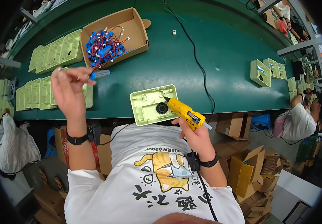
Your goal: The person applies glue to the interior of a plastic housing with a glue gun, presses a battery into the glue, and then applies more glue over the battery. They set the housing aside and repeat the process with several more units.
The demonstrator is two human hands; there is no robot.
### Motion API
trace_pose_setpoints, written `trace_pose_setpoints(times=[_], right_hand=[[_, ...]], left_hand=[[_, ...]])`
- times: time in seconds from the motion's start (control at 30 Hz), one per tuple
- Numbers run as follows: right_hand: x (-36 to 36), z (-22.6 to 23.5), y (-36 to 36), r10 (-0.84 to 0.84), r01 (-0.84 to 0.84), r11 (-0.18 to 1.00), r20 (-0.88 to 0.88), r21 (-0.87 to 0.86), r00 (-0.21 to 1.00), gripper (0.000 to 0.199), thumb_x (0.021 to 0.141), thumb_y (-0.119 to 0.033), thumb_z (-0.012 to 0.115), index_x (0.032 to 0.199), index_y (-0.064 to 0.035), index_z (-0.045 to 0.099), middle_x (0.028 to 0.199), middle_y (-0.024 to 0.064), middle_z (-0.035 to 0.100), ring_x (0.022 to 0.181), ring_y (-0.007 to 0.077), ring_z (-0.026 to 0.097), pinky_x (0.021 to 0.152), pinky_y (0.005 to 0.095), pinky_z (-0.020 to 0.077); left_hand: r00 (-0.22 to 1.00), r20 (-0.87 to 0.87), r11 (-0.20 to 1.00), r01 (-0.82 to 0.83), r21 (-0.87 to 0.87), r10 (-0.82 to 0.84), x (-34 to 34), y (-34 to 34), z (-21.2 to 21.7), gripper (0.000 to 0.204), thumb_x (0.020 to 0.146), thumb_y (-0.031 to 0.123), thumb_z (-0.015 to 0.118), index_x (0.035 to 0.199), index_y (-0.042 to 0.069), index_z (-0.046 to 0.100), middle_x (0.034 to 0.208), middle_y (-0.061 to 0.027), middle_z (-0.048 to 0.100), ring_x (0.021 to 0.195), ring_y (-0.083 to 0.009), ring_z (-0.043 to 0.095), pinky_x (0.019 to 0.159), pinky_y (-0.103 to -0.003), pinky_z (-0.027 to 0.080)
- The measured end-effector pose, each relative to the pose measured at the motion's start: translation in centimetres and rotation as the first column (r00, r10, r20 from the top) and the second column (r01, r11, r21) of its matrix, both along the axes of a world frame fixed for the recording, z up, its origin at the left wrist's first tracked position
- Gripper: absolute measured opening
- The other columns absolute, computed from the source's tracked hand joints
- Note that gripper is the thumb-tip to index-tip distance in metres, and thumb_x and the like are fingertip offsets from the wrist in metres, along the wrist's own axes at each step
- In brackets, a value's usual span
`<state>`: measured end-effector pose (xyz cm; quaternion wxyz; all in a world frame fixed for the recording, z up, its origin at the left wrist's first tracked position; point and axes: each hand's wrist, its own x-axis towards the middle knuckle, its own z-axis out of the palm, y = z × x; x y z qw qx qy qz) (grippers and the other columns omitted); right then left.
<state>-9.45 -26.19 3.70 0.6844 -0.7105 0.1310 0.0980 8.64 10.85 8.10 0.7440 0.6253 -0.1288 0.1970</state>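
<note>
My right hand (196, 140) is closed around the handle of a yellow hot glue gun (181, 110). The gun's dark nozzle points into a pale green plastic housing (149, 113) lying open side up at the table's front edge. A round black part (162, 108) sits inside this housing. To the left, my raised left hand (71, 87) is beside a cardboard box, slightly blurred. At its fingertips shows a small blue battery (92, 76), partly hidden by the fingers. A translucent stick-like thing (102, 73) appears just right of it.
The cardboard box (140, 31) holds many blue batteries (105, 50) with red and black wires. Green housings stand in rows at left (56, 52) and right (260, 72). A black cable (194, 48) crosses the green table (157, 56). Other people sit at both sides.
</note>
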Motion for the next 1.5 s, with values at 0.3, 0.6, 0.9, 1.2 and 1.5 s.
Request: trace_pose_setpoints(times=[0.3,0.6,0.9,1.2,1.5], right_hand=[[1.2,2.1,0.8,0.066,-0.03,0.95,0.106,-0.311,0.992,0.014,0.112,-0.012,0.077,0.111,0.0015,0.076,0.082,0.0122,0.078,0.066,0.0273,0.072,0.067,0.0413,0.0568],[1.6,1.7,0.4,0.052,-0.039,0.965,0.044,-0.261,0.998,0.021,0.114,-0.016,0.078,0.115,0.0048,0.078,0.074,0.0119,0.071,0.062,0.0259,0.064,0.063,0.0421,0.0504],[1.9,2.6,0.4,0.066,-0.047,0.946,0.048,-0.319,0.997,0.025,0.116,-0.017,0.076,0.124,0.0065,0.079,0.08,0.0139,0.075,0.066,0.0253,0.067,0.066,0.0411,0.0533],[1.4,3.1,0.5,0.023,-0.023,0.961,-0.002,-0.276,1.0,0.026,0.116,-0.016,0.076,0.13,0.0048,0.082,0.097,0.0135,0.087,0.08,0.0233,0.081,0.076,0.0371,0.0611],[0.6,1.7,1.2,0.049,-0.001,0.941,0.133,-0.337,0.99,0.017,0.114,-0.014,0.077,0.112,0.002,0.077,0.083,0.0125,0.081,0.07,0.0326,0.078,0.069,0.0408,0.0598]], left_hand=[[0.959,-0.271,0.992,0.05,-0.116,-0.08,-5.8,-2.8,-7.7,0.02,0.133,0.022,0.045,0.137,0.003,0.051,0.094,-0.0096,0.062,0.092,-0.0243,0.07,0.082,-0.038,0.068],[0.978,-0.136,0.581,0.017,0.814,0.161,-7.6,-2.4,-6.5,0.034,0.102,-0.003,0.087,0.13,0.0,0.068,0.111,-0.0134,0.069,0.1,-0.0283,0.07,0.09,-0.041,0.06],[0.948,-0.157,0.417,0.028,0.908,0.278,-7.1,-2.7,-4.4,0.028,0.103,0.009,0.089,0.127,0.005,0.075,0.107,-0.0135,0.072,0.097,-0.0372,0.073,0.086,-0.05,0.06],[0.989,-0.054,0.207,0.025,0.978,0.138,-4.9,-3.1,-2.9,0.025,0.106,0.015,0.087,0.129,0.008,0.079,0.105,-0.0123,0.076,0.101,-0.0373,0.074,0.09,-0.051,0.058],[0.987,0.071,0.472,0.007,0.881,-0.147,-5.3,-7.1,-0.7,0.024,0.106,0.018,0.087,0.127,0.007,0.084,0.112,-0.0099,0.077,0.105,-0.0341,0.073,0.095,-0.049,0.054]])
